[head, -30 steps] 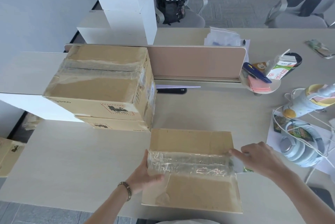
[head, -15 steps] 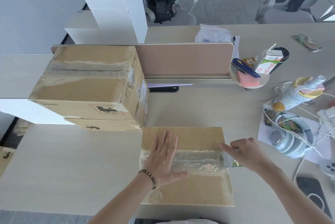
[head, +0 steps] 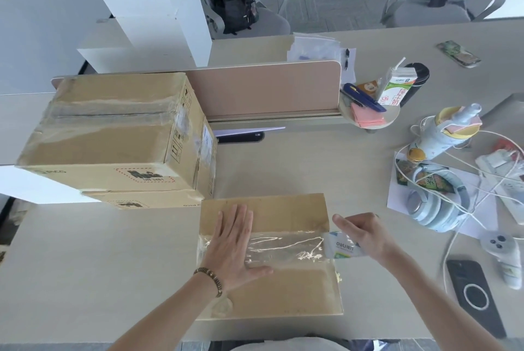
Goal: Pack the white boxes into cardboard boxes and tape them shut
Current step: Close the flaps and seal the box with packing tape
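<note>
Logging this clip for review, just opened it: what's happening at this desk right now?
A person is taping a cardboard box shut on the desk. The left hand lies flat on the clear tape strip across the box's top seam, pressing it down. The right hand grips the tape roll at the box's right edge. Two taped cardboard boxes are stacked to the left.

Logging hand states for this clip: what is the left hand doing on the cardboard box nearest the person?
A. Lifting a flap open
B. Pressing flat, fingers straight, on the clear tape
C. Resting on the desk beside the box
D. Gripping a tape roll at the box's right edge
B: the left hand lies flat with straight fingers on the clear tape across the cardboard box; the right hand holds the tape roll.
</note>
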A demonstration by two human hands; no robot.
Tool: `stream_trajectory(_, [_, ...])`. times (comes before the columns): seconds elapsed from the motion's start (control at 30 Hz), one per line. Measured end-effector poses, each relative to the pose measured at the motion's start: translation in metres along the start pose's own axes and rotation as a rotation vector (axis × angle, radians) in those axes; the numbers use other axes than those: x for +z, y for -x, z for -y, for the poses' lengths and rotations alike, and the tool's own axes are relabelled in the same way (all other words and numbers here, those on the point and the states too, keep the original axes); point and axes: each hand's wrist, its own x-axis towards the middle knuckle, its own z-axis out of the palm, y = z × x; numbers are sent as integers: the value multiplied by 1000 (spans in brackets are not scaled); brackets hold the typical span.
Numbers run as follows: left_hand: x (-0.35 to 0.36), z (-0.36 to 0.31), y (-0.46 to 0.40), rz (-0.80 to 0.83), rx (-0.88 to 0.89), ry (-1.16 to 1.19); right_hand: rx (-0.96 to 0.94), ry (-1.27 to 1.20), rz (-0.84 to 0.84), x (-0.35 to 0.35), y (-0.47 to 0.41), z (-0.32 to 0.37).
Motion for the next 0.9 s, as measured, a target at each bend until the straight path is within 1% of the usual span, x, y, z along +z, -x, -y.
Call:
stream_trajectory(0.13, [3,22,12,-13,1,-34,-15,7,73,18,-2,11])
stream_trajectory(0.23, [4,42,24,6,2,-48,-38,-44,204,27,-1,14])
stream_trajectory(0.3, [6,54,33,19,-8,-50,-14,-72,290,30,2,15])
stream_trajectory(0.33, [6,60,36,19,-14,-53,-7,-69,314,30,3,15])
stream_trajectory(0.4, [7,67,42,17,-17,-56,-11,16,346,30,2,16])
stream_trajectory(0.47, [8,72,46,17,-19,-53,-10,186,350,32,-1,17])
stream_trajectory(0.53, [9,73,48,13,-23,-52,-4,288,319,35,-2,20])
stream_trajectory(0.67, [9,74,48,6,-17,-44,-33,352,289,34,-6,23])
stream_trajectory(0.77, [9,74,49,-3,-14,-47,-1,432,271,28,-9,13])
stream_trajectory(0.9, [10,75,48,7,-18,-56,7,471,235,38,-12,0])
